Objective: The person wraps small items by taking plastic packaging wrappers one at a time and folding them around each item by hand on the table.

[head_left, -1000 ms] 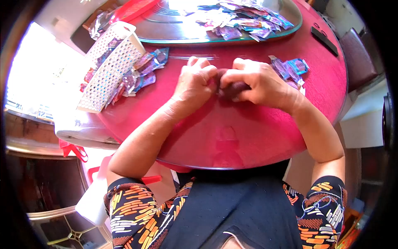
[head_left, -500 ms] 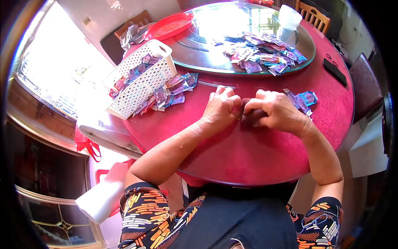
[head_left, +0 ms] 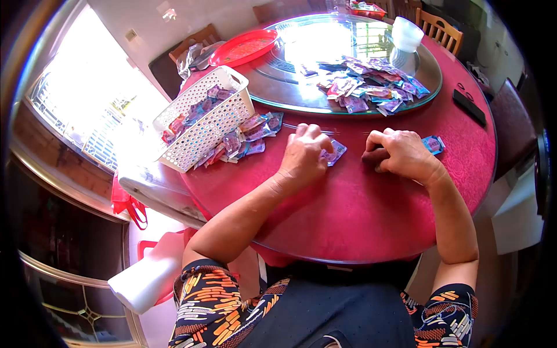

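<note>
My left hand (head_left: 303,152) is closed on a small purple sachet (head_left: 333,152), which sticks out on the right side of the fingers, over the red tabletop. A short gap to the right, my right hand (head_left: 405,153) is curled with its fingertips together; whatever may be between them is hidden. Just behind it lies a blue sachet (head_left: 433,144), partly covered by that hand. Left of my left hand, several loose sachets (head_left: 255,132) lie against a white perforated basket (head_left: 206,136), which holds more sachets (head_left: 200,110).
A large pile of sachets (head_left: 371,84) rests on the glass turntable (head_left: 284,95). A red tray (head_left: 243,47) and white bowls (head_left: 407,35) are on it too. A black phone (head_left: 469,107) and scissors (head_left: 464,91) lie at the table's right side.
My hands have moved apart from being close together. A purple sachet now shows in my left hand. My right hand has shifted right, covering more of the sachets beside it.
</note>
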Tool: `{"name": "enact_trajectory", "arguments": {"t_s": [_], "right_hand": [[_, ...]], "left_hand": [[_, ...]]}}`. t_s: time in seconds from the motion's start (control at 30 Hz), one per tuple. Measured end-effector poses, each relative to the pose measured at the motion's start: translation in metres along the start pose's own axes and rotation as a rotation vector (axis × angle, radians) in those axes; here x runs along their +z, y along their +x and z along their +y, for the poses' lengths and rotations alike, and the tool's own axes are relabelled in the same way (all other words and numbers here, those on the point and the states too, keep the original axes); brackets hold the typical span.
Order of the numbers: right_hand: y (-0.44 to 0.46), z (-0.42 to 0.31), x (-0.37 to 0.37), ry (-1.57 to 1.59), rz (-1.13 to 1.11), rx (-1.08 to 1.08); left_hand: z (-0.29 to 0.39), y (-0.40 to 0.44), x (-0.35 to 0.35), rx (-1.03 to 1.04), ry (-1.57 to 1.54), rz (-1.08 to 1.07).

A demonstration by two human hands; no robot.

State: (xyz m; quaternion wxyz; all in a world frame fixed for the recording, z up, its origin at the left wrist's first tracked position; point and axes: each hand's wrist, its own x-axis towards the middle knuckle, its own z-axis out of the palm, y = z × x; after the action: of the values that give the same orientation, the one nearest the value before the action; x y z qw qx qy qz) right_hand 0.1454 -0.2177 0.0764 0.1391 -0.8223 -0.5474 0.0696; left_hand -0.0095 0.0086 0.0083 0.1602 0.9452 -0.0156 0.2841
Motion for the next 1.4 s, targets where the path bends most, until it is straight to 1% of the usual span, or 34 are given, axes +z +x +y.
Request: {"name": "enact_trajectory", "arguments": {"t_s": [0.03,0.1,0.23,0.27,0.37,0.43,0.6,0.63,0.73,0.83,0.87,0.97,1.07,1.13,1.17,1.23,1.27,1.37,1.4], "right_hand": [[-0.001,0.001,0.0,0.009,0.002,-0.01],[-0.002,0.0,-0.002,0.005,0.002,-0.012],[-0.003,-0.002,-0.001,-0.009,-0.003,0.002],[-0.003,-0.001,-0.001,-0.005,-0.002,0.0],[-0.003,-0.001,-0.002,0.0,-0.003,-0.012],[-0.003,-0.001,-0.002,-0.002,-0.003,-0.017],[-0.003,0.0,-0.002,0.005,-0.01,-0.028],[-0.003,0.0,-0.002,0.004,-0.013,-0.025],[-0.004,0.0,-0.002,0.001,-0.011,-0.026],[-0.004,0.001,-0.002,0.0,-0.02,-0.029],[-0.004,0.001,-0.002,0.001,-0.026,-0.027],[-0.004,0.002,-0.003,0.025,-0.04,-0.024],[-0.004,0.004,0.002,0.02,0.007,-0.051],[-0.003,0.005,0.001,0.054,-0.007,-0.049],[-0.003,0.006,0.001,0.072,-0.015,-0.049],[-0.001,0.007,0.001,0.01,0.006,-0.083],[-0.002,0.008,0.001,-0.021,0.018,-0.096],[0.01,0.033,0.004,0.32,0.195,-0.243],[0.024,0.052,0.011,0.471,0.332,-0.296]], "left_hand": [[0.005,0.001,0.003,0.065,-0.032,0.025],[0.015,0.001,0.005,0.161,-0.084,-0.045],[0.025,0.001,0.002,0.191,0.027,-0.182],[0.023,0.001,0.001,0.191,0.097,-0.161],[0.012,0.001,-0.002,0.107,0.209,-0.146],[0.002,0.003,-0.011,0.013,0.342,-0.196],[-0.024,0.011,-0.035,-0.392,0.68,-0.362],[-0.034,0.011,-0.038,-0.456,0.704,-0.333],[-0.041,0.011,-0.049,-0.532,0.684,-0.239],[-0.033,0.012,-0.052,-0.482,0.366,-0.151],[-0.043,0.009,-0.048,-0.421,0.249,-0.171],[-0.046,0.007,-0.04,-0.475,0.23,-0.251],[-0.052,0.008,-0.047,-0.554,0.349,-0.191],[-0.049,0.012,-0.053,-0.613,0.399,-0.174],[-0.048,0.012,-0.052,-0.551,0.385,-0.138],[-0.041,0.012,-0.045,-0.426,0.358,-0.068],[-0.041,0.011,-0.037,-0.353,0.246,-0.031],[-0.021,0.008,-0.018,-0.116,0.072,-0.053],[-0.015,0.008,-0.012,0.002,0.065,-0.04]]}}
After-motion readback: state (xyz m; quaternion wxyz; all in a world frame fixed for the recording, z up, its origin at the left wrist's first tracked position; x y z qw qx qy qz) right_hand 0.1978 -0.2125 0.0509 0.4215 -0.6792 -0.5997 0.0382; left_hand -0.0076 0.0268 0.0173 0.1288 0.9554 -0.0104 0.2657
